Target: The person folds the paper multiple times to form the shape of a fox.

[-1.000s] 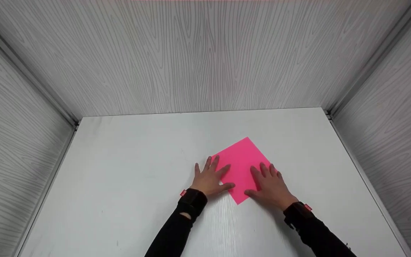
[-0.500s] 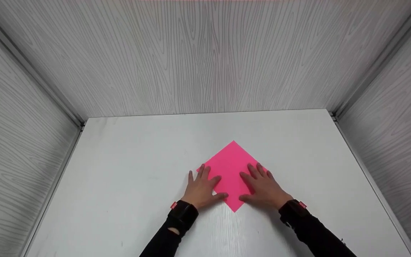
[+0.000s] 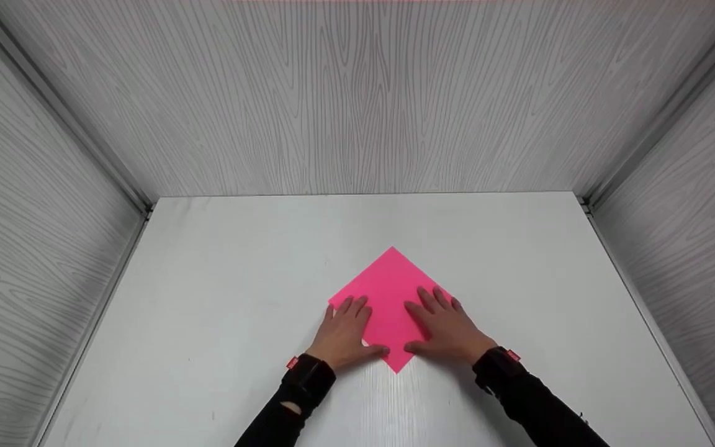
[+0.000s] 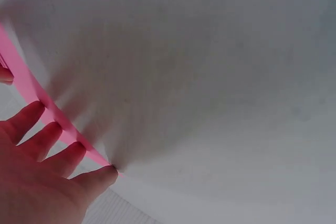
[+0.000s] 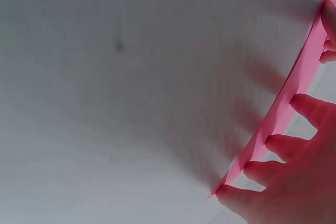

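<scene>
A square sheet of bright pink paper (image 3: 382, 288) lies flat on the white table, turned so that one corner points toward the person. On its left part rests the left hand (image 3: 345, 332), fingers spread and fairly straight, thumb near the front corner. The right hand (image 3: 447, 329) rests on the right part in the same manner. In the left wrist view, the left fingertips (image 4: 79, 148) touch the paper along a thin pink strip (image 4: 52, 108). The right wrist view has the right fingertips (image 5: 270, 141) touching the paper's edge (image 5: 299, 72) likewise.
The white tabletop (image 3: 233, 279) surrounds the paper. A grey wood-grain panel (image 3: 357, 99) rises at the back. Similar panels stand at the left (image 3: 35, 217) and right (image 3: 686, 205). Both wrists wear black bands (image 3: 311, 379) below dark sleeves.
Both hands and the paper have shifted left and slightly toward the person in the head view. The paper has turned a little counterclockwise, its far corner now pointing straight away.
</scene>
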A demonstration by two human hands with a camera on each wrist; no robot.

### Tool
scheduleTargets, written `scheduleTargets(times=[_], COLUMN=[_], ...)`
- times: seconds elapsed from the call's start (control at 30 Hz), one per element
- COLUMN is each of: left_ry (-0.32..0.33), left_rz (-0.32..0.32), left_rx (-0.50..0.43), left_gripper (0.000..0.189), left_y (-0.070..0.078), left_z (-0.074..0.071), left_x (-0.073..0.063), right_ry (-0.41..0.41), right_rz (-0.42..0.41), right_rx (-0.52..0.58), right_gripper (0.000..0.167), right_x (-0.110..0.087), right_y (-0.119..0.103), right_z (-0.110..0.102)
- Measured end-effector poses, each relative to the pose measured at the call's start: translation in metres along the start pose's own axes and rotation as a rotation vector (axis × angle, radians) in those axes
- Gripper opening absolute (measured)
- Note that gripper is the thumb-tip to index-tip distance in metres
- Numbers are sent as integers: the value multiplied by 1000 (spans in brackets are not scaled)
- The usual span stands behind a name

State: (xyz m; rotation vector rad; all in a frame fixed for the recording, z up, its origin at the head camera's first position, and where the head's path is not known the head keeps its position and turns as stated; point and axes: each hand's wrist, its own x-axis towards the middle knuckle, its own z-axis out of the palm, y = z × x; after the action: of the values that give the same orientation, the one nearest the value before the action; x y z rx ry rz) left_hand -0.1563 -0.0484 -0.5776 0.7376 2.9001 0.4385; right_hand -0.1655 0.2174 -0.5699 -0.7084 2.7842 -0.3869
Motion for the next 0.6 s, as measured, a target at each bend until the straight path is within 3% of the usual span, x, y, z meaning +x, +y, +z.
scheduleTargets(times=[0.2, 0.6], left_ry=[47, 64], left_rz=[9, -16], left_rx=[-4, -47], left_gripper=[83, 82], left_y=[-6, 2], left_z=[8, 8], left_x=[-3, -3], right_ry=[-1, -9], right_rz=[-8, -2], right_rx=[-34, -36], right_gripper=[90, 92], right_x=[0, -1], right_y=[-3, 1], right_z=[3, -1])
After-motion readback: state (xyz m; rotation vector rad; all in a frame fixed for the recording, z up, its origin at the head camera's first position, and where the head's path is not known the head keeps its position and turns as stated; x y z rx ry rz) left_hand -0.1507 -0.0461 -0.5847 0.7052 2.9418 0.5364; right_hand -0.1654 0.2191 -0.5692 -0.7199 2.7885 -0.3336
